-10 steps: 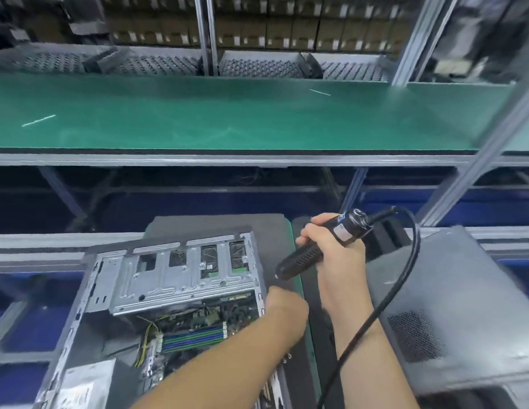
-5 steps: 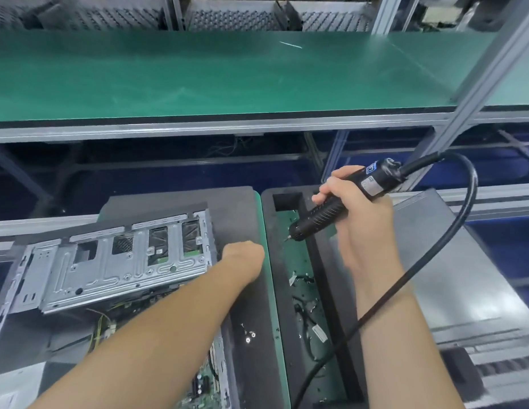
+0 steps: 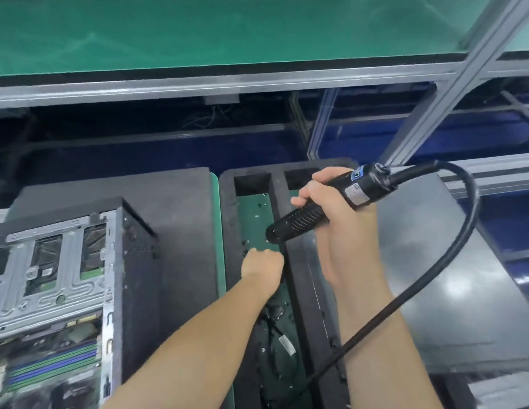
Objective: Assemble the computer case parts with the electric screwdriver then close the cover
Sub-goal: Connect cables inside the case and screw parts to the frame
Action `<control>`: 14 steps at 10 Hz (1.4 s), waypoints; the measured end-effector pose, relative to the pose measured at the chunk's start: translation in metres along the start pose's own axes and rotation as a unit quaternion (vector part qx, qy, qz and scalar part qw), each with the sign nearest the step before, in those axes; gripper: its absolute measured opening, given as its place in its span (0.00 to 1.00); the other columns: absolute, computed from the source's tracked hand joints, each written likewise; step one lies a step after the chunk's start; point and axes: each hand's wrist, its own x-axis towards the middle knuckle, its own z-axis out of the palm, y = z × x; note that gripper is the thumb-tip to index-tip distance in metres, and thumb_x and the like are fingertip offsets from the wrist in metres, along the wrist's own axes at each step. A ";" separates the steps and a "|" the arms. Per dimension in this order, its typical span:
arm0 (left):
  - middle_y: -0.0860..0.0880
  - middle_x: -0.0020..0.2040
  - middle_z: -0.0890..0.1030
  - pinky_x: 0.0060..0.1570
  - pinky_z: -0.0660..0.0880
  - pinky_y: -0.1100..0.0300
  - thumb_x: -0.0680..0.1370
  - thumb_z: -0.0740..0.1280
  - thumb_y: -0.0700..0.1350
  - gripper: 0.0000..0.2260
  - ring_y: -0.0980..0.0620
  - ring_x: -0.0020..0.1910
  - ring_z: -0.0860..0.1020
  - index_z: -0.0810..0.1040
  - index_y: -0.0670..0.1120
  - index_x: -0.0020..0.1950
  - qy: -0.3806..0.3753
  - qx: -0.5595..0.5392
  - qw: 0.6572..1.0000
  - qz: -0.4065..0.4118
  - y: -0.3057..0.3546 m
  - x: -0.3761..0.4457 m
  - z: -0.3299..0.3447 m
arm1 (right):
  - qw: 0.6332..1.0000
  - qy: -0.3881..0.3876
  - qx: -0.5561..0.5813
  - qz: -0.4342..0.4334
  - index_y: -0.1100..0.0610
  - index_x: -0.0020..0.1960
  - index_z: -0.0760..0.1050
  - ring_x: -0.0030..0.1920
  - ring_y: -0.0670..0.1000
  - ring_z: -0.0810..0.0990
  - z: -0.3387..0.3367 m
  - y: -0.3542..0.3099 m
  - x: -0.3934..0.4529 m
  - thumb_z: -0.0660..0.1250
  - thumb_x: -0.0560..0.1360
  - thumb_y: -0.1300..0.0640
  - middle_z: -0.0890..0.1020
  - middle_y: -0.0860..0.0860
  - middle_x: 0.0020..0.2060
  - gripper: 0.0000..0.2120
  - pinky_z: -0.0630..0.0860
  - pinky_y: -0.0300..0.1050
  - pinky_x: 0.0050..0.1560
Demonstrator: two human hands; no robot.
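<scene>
Black cylindrical electric screwdriver (image 3: 319,206) with thick black cable (image 3: 428,278) tilting tip-down-left above green-floored tray slot, right hand (image 3: 331,208) gripping its ribbed body. Open computer case (image 3: 65,278), silver metal drive cage and black perforated wall, lying at left, motherboard showing inside. Dark grey flat metal cover panel (image 3: 452,290) lying at right.

Left hand (image 3: 261,265) fingers hidden; computer case (image 3: 59,290) cut off left.

Bright, even overhead light. Soft glare patches sit on the grey cover panel (image 3: 452,278) at right. The space under the green conveyor (image 3: 227,31) is dark. Edges bow and blur slightly.
</scene>
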 end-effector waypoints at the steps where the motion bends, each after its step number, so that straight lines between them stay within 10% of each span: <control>1: 0.43 0.54 0.84 0.48 0.69 0.55 0.75 0.64 0.30 0.13 0.41 0.53 0.82 0.80 0.42 0.54 0.006 -0.054 0.998 -0.034 0.007 0.012 0.012 | 1.000 0.009 -0.017 0.006 0.52 0.44 0.81 0.43 0.58 0.79 -0.016 0.006 0.001 0.75 0.67 0.60 0.81 0.54 0.37 0.07 0.79 0.60 0.56; 4: 0.43 0.60 0.82 0.51 0.74 0.57 0.82 0.61 0.50 0.14 0.42 0.60 0.80 0.80 0.44 0.61 -0.021 -0.062 0.995 -0.081 0.013 0.025 0.031 | 0.999 0.022 -0.027 0.020 0.50 0.43 0.82 0.46 0.61 0.81 -0.025 0.010 -0.001 0.74 0.68 0.64 0.82 0.51 0.38 0.09 0.79 0.64 0.58; 6: 0.42 0.59 0.81 0.57 0.78 0.52 0.81 0.57 0.33 0.12 0.42 0.58 0.80 0.78 0.41 0.59 -0.037 0.009 0.999 -0.033 0.019 0.025 0.028 | 1.000 0.021 -0.014 0.009 0.51 0.44 0.82 0.44 0.60 0.80 -0.029 0.006 -0.005 0.73 0.69 0.65 0.82 0.53 0.36 0.09 0.79 0.58 0.54; 9: 0.43 0.45 0.79 0.41 0.73 0.57 0.78 0.63 0.38 0.03 0.42 0.44 0.79 0.77 0.41 0.47 0.003 -0.316 0.939 -0.139 0.006 0.004 -0.029 | 0.999 0.028 0.023 -0.021 0.56 0.46 0.80 0.40 0.57 0.79 -0.020 -0.017 -0.009 0.75 0.67 0.62 0.80 0.55 0.38 0.09 0.80 0.56 0.51; 12: 0.43 0.44 0.82 0.48 0.82 0.56 0.79 0.70 0.36 0.08 0.52 0.39 0.80 0.83 0.35 0.57 0.103 -0.861 0.486 -0.111 -0.097 -0.117 -0.138 | 0.992 -0.016 0.123 -0.017 0.55 0.45 0.80 0.42 0.58 0.78 0.084 -0.061 -0.039 0.71 0.70 0.66 0.78 0.59 0.41 0.07 0.80 0.52 0.49; 13: 0.46 0.43 0.81 0.48 0.82 0.56 0.80 0.69 0.38 0.07 0.54 0.39 0.80 0.82 0.39 0.57 0.103 -0.905 0.408 -0.055 -0.134 -0.170 -0.146 | 0.991 -0.038 0.129 -0.018 0.56 0.45 0.79 0.42 0.59 0.79 0.127 -0.068 -0.062 0.72 0.69 0.65 0.78 0.59 0.42 0.07 0.79 0.53 0.48; 14: 0.46 0.43 0.82 0.46 0.83 0.57 0.79 0.69 0.40 0.08 0.55 0.39 0.82 0.79 0.41 0.58 0.116 -0.909 0.400 -0.031 -0.166 -0.215 -0.148 | 0.991 -0.057 0.122 -0.015 0.54 0.43 0.80 0.41 0.59 0.80 0.163 -0.067 -0.088 0.72 0.69 0.64 0.79 0.57 0.40 0.07 0.79 0.53 0.49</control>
